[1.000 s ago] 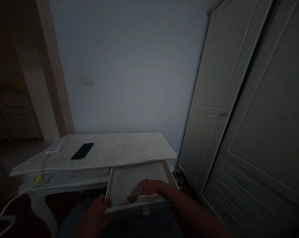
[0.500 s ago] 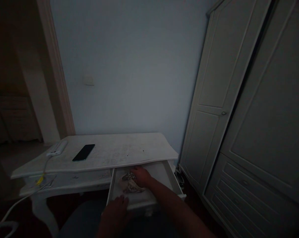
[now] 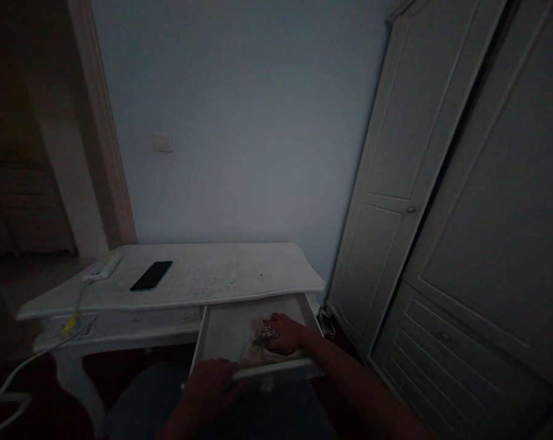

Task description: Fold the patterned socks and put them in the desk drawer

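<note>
A drawer [image 3: 225, 333] is noted pulled out at the right of a white table [image 3: 244, 269]. A bunched patterned cloth [image 3: 252, 356] is contained near its front and is partly covered by the right hand [image 3: 285, 334]; whether it is gripped cannot be determined. The left hand [image 3: 212, 379] is placed at the drawer's near left corner. A dark phone [image 3: 151, 276] is laid on the tabletop, with a white power strip [image 3: 102, 267] positioned farther left. A wall switch [image 3: 162, 143] is mounted above, and the right side is occupied by a wardrobe [image 3: 395, 177]
</note>
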A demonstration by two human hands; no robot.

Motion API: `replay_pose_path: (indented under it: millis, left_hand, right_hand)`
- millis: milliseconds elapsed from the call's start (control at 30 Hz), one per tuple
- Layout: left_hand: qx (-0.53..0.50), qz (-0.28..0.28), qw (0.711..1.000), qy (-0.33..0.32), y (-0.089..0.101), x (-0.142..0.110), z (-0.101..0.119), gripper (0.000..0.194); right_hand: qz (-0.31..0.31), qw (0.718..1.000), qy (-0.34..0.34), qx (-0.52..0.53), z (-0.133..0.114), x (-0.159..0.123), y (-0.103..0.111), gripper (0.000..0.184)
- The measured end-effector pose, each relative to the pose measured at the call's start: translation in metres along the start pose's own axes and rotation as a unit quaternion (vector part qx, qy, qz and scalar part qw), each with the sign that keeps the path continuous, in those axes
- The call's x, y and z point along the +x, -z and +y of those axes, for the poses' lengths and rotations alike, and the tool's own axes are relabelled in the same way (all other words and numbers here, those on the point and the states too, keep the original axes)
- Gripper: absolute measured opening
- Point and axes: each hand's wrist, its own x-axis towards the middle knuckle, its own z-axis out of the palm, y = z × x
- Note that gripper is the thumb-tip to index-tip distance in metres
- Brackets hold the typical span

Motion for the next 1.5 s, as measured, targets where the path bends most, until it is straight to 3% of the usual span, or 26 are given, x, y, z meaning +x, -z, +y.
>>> replay_pose_path:
  millis: [100, 233, 367, 500, 1500]
  left_hand:
    - [0.001, 0.001, 1.000, -0.004, 0.001, -0.001, 0.001, 0.043]
    - [0.003, 0.004, 1.000, 0.005, -0.002, -0.001, -0.001, 0.045]
    - [-0.006, 0.004, 1.000, -0.006, -0.001, 0.001, -0.001, 0.045]
    - [-0.016, 0.008, 1.000, -0.025, 0.005, 0.001, 0.002, 0.048]
    - [0.004, -0.003, 1.000, -0.003, 0.001, 0.001, 0.002, 0.042]
  right_hand:
    - [-0.014, 1.000, 0.017, -0.018, -0.020, 0.013, -0.008, 0.061]
    - [-0.022, 0.998, 0.051, -0.036, -0.055, 0.048, -0.015, 0.046]
    - [-0.009, 0.996, 0.067, -0.054, -0.090, 0.083, -0.021, 0.049]
    - [0.002, 0.995, 0.070, -0.070, -0.108, 0.104, -0.022, 0.047]
    - [0.004, 0.995, 0.048, -0.087, -0.113, 0.101, -0.021, 0.051]
